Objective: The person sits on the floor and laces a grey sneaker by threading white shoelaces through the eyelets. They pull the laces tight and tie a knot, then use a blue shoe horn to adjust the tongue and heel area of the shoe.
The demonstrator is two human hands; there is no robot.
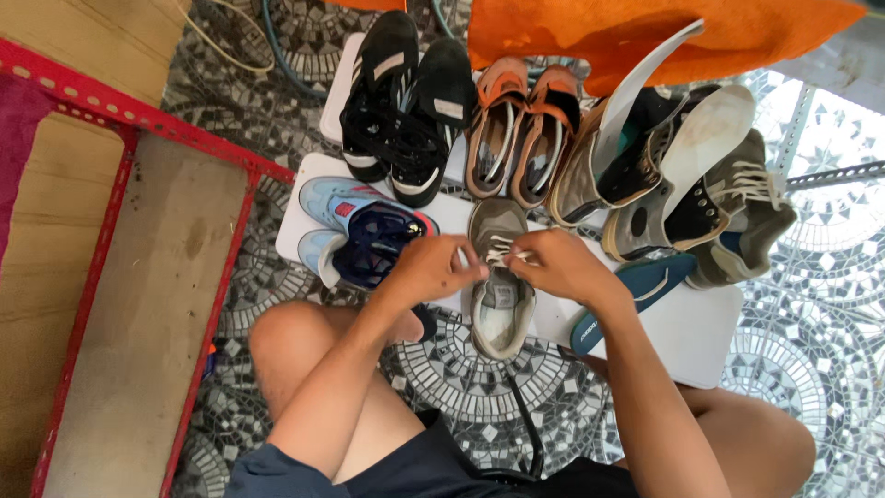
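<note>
Hands, left (pixel 426 267) and right (pixel 560 266), on grey sneaker (pixel 498 300) laces (pixel 499 250).

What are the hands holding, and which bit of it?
Both hands, left hand and right hand, pinch the white shoelace of the grey sneaker, one on each side, near its ends.

Grey-olive sneaker (pixel 499 295), upright, toe away, on white board; white laces (pixel 502 251) partly threaded, loose.

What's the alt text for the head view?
Left hand and right hand hold the white laces of a grey sneaker on a white board, with more shoes lined up behind.
</note>
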